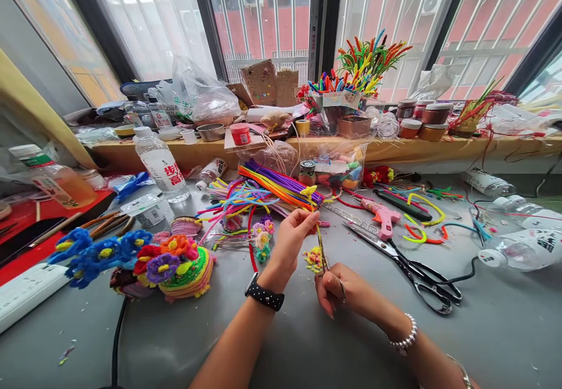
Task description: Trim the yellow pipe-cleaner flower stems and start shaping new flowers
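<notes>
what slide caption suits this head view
Left hand and right hand hold a pipe-cleaner stem above a grey table

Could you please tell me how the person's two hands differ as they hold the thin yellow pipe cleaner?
The left hand pinches the top of the thin yellow pipe cleaner; the right hand grips its lower end. The left wrist wears a black strap, the right wrist a pearl bracelet. Both are closed on it.

Barred windows (259, 20) w/ daylight — grey table (175, 342).
</notes>
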### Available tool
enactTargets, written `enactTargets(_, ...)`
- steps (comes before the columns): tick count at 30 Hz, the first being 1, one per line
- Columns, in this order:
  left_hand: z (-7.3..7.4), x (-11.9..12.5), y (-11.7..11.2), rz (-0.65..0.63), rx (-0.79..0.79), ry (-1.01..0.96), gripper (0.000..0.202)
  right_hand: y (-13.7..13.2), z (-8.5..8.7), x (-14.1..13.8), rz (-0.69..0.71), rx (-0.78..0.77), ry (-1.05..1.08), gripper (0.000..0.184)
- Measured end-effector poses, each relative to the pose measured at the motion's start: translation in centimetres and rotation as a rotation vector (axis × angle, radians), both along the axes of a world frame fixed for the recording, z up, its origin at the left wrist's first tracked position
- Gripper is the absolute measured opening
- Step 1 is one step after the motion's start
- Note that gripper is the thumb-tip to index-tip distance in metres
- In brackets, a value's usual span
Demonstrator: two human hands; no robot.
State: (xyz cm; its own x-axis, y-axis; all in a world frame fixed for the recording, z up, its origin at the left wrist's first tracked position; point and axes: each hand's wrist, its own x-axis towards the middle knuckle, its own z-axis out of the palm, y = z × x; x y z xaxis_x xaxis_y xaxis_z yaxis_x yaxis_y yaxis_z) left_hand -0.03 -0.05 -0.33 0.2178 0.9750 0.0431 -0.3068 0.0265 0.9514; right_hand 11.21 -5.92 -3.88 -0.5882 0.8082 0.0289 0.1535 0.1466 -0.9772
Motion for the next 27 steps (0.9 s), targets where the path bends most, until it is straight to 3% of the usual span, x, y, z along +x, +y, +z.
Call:
enactTargets(14, 0.3, -0.1, 0.0, 0.026, 0.0, -0.029, 0.019, 0.3, -0.6, 0.2, -0.094, -0.047, -0.026, 0.066)
enactTargets(27, 0.4, -0.2, -0.1, -0.06, 0.026, 0.047, 0.02, -0.1, 1.1, 0.9, 0.038, 0.103, -0.165, 0.078)
